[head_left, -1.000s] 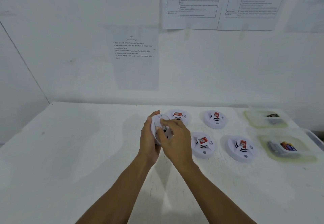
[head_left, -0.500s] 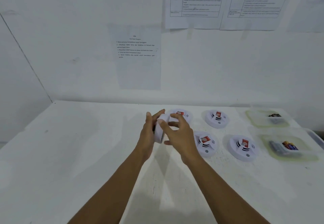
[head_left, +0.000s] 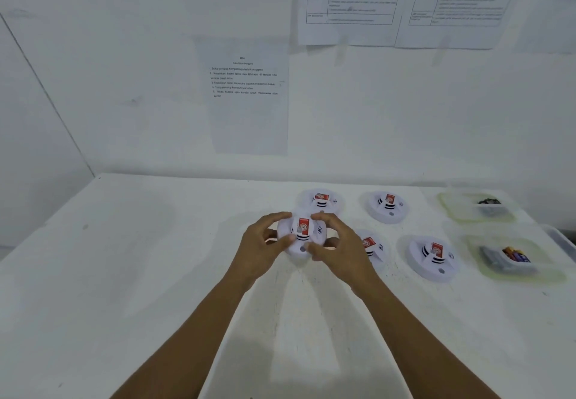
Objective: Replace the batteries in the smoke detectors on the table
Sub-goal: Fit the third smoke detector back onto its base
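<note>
Detector (head_left: 301, 238) held centre frame, fingers (head_left: 283, 240) of left hand (head_left: 258, 244) and right hand (head_left: 343, 249) curled round its rim; I judge a slip knocks it into the neighbouring detector (head_left: 321, 200) just behind.

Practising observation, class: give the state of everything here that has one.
Held smoke detector: face up, gripped on both sides.
Left hand: gripping its left side.
Right hand: gripping its right side.
Four other detectors: face up on table.
Near tub: open, holds batteries.
Far tub: open.
</note>
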A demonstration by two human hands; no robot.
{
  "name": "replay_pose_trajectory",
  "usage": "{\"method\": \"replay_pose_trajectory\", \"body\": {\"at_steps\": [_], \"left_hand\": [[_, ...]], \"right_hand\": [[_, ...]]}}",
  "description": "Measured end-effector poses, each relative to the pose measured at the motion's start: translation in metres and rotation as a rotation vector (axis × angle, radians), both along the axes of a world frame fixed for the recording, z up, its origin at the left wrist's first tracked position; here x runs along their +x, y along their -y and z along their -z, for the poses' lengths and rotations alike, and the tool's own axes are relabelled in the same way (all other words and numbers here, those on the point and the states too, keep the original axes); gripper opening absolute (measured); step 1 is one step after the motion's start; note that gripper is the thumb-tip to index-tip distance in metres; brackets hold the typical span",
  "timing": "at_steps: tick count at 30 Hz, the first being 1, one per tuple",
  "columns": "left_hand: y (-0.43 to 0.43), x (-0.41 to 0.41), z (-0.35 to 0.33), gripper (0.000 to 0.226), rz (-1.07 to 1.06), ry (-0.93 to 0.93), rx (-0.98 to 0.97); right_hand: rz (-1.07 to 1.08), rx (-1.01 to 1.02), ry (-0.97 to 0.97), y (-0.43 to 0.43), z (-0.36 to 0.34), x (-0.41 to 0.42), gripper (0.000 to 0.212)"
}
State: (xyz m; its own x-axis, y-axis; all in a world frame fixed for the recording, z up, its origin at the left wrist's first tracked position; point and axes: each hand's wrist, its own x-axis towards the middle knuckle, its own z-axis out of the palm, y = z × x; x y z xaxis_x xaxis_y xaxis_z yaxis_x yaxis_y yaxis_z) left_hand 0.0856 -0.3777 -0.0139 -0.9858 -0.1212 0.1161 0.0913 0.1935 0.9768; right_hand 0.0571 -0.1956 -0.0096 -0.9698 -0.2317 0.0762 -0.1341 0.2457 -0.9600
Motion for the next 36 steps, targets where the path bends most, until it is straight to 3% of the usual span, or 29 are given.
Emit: {"method": "replay_pose_trajectory", "body": {"at_steps": [7, 36], "left_hand": [[-0.003, 0.005, 0.015, 0.04, -0.005, -0.042, -0.029], [0.0, 0.01, 0.056, 0.042, 0.006, -0.059, 0.05]], "right_hand": [[0.012, 0.155, -0.217, 0.001, 0.014, 0.002, 0.059], [0.021, 0.039, -0.297, 0.001, 0.071, 0.004, 0.059]]}}
